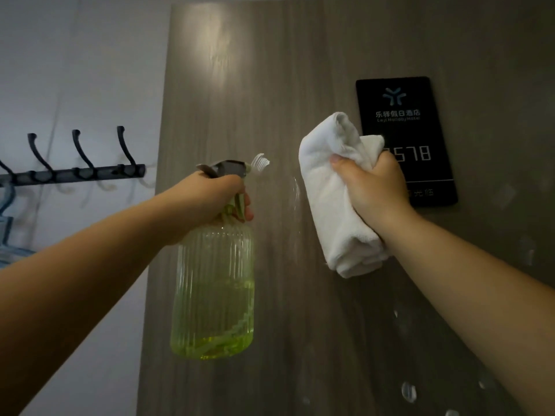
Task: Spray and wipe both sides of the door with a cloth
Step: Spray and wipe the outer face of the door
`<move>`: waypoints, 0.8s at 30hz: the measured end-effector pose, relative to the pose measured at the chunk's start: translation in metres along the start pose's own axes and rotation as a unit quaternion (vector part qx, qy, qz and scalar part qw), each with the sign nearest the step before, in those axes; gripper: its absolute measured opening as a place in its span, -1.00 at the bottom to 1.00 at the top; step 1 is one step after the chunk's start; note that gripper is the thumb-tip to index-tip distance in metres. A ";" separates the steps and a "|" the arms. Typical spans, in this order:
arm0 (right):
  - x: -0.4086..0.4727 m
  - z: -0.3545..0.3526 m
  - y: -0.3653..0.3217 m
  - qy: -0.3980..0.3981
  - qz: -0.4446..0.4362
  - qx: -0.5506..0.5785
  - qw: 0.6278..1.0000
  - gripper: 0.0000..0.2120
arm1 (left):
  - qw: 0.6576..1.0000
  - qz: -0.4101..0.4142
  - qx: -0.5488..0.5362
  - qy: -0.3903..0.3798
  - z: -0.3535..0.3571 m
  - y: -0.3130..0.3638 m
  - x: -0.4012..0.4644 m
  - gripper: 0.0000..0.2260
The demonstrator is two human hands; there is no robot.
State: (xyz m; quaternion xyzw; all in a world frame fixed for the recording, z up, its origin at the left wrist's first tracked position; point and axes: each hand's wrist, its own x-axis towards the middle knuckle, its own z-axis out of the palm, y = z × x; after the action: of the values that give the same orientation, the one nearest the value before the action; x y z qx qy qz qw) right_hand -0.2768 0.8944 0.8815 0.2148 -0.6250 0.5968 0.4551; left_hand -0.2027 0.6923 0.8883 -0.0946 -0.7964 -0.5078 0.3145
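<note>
Your left hand (210,196) gripped the ribbed green plastic spray bottle (213,283); right of it, your right hand (375,187) clutched the bunched white cloth (330,199).

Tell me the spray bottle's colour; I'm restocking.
Translucent yellow-green, ribbed spray bottle; head view.

We see a wood-grain door (270,85) with a sheen, a ribbed clear-green plastic bottle (213,283), soft white cloth (327,187), and a glossy black plaque (402,97) beside the cloth.

You saw a black room plaque (405,121) on the door (240,100); it read 乐驿假日酒店, then digits "578", the first character hidden behind the cloth (336,193).
</note>
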 end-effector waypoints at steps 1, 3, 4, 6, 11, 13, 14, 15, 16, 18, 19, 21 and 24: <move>-0.001 0.001 -0.001 0.004 -0.004 -0.005 1.000 -0.52 | 1.000 0.001 -0.005 0.000 -0.001 -0.001 0.000 -0.86; 0.000 0.004 -0.006 0.015 -0.020 -0.021 0.999 -0.49 | 1.000 0.001 -0.018 -0.005 -0.004 -0.002 0.000 -0.86; 0.002 0.005 -0.010 0.023 -0.032 -0.035 0.999 -0.47 | 1.000 0.001 -0.018 -0.011 -0.005 -0.002 0.000 -0.86; 0.007 0.008 -0.020 0.046 -0.065 -0.073 0.994 -0.43 | 1.000 -0.001 -0.013 -0.019 -0.009 -0.003 0.000 -0.87; 0.027 0.029 -0.047 0.089 -0.198 -0.203 0.955 -0.43 | 1.000 0.006 -0.019 0.001 -0.021 -0.010 0.004 -0.86; 0.036 0.043 -0.056 0.091 -0.283 -0.295 0.908 -0.44 | 1.000 0.007 -0.019 0.008 -0.027 -0.015 0.008 -0.86; 0.040 0.050 -0.058 0.088 -0.321 -0.344 0.878 -0.43 | 1.000 0.002 -0.017 0.008 -0.029 -0.016 0.009 -0.85; 0.043 0.058 -0.060 0.085 -0.350 -0.386 0.849 -0.43 | 1.000 -0.005 -0.022 0.008 -0.032 -0.018 0.012 -0.83; 0.047 0.066 -0.058 0.081 -0.368 -0.419 0.826 -0.42 | 0.999 -0.012 -0.032 0.009 -0.035 -0.021 0.015 -0.81; 0.052 0.080 -0.050 0.071 -0.372 -0.454 0.806 -0.42 | 0.999 -0.014 -0.044 0.010 -0.041 -0.026 0.018 -0.82; 0.051 0.086 -0.045 0.060 -0.366 -0.460 0.807 -0.42 | 0.999 -0.012 -0.046 0.014 -0.044 -0.028 0.020 -0.82; 0.046 0.092 -0.032 0.027 -0.372 -0.466 0.802 -0.41 | 0.999 -0.009 -0.046 0.019 -0.050 -0.031 0.023 -0.82; 0.032 0.093 -0.015 0.012 -0.424 -0.458 0.781 -0.46 | 0.999 -0.012 -0.043 0.017 -0.056 -0.035 0.024 -0.81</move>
State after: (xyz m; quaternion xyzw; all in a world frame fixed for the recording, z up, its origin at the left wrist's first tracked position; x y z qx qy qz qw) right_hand -0.3093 0.8129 0.9274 0.2172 -0.6654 -0.0104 0.7141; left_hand -0.2150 0.6230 0.8926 -0.0898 -0.7691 -0.5473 0.3177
